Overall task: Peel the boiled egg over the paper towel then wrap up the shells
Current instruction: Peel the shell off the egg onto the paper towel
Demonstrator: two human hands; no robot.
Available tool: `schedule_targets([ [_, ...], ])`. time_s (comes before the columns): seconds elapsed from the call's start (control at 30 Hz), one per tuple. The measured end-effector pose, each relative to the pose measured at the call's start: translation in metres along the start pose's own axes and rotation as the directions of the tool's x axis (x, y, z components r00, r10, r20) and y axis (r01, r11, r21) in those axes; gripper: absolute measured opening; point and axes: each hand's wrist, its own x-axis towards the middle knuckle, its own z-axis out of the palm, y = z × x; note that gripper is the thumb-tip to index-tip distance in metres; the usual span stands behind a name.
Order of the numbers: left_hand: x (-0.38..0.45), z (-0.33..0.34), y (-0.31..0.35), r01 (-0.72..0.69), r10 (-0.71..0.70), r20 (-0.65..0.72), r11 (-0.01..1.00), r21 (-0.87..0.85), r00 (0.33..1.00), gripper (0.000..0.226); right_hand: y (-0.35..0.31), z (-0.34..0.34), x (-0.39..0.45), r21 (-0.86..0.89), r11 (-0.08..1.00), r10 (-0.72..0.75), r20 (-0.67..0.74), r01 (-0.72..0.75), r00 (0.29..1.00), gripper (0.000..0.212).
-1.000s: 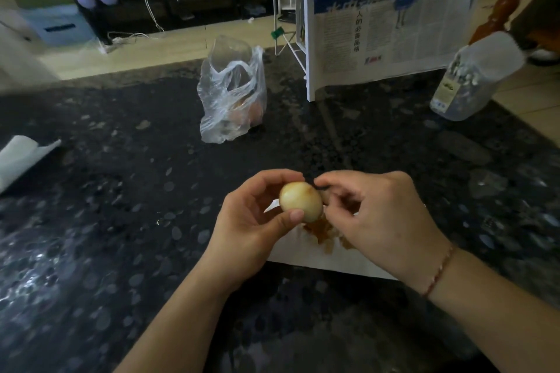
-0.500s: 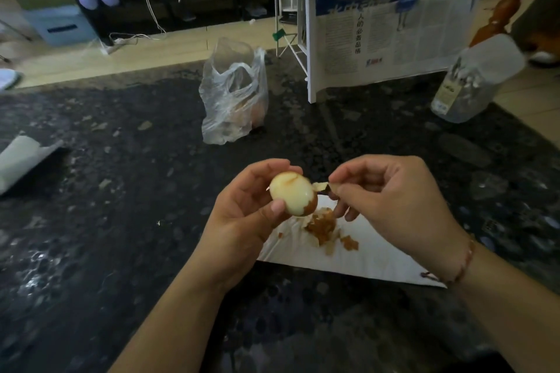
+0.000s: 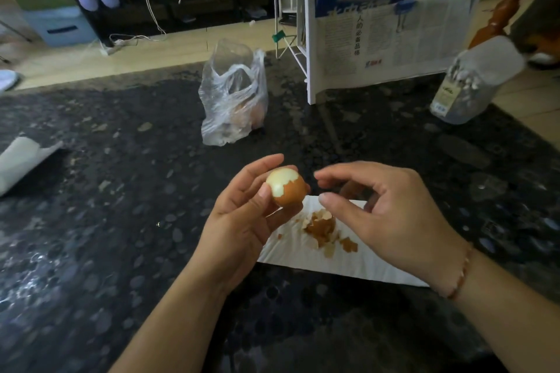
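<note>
My left hand holds a boiled egg just above the left end of a white paper towel. The egg's upper left is bare and pale; brown shell still covers its lower right. A small heap of brown shell pieces lies on the towel below the egg. To the right of the egg hovers my right hand, thumb and forefinger apart and curled, with nothing visible between them. A thin cord bracelet is on that wrist.
The dark speckled countertop carries a clear plastic bag holding more eggs behind my hands, a white newspaper rack at the back right, a clear jar at far right and a folded white paper at the left edge.
My right hand pulled a shell piece off the egg and has let it go; its fingers are now apart. My left hand turned the egg so more brown shell faces me.
</note>
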Motion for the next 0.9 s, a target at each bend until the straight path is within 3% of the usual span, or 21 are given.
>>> schedule_targets([
  [0.13,-0.002,0.005,0.001,0.02,-0.02,0.019,1.0,0.023,1.0,0.032,-0.003,0.006,0.001,0.112,0.99,-0.088,0.049,0.082,0.995,0.032],
  [0.33,-0.004,0.009,0.001,0.053,-0.054,0.028,0.998,0.046,0.998,0.034,-0.001,0.007,0.003,0.042,0.997,-0.063,0.037,0.061,0.997,0.022],
  [0.6,-0.004,0.01,0.001,0.074,-0.076,0.02,0.993,0.097,0.997,0.034,0.002,0.008,0.004,0.069,0.998,-0.015,0.197,0.001,0.98,0.018],
  [0.9,-0.002,0.011,0.005,0.066,-0.062,-0.044,0.994,0.087,0.997,0.032,0.0,0.002,0.003,0.252,0.967,0.011,0.061,-0.026,0.998,0.012],
])
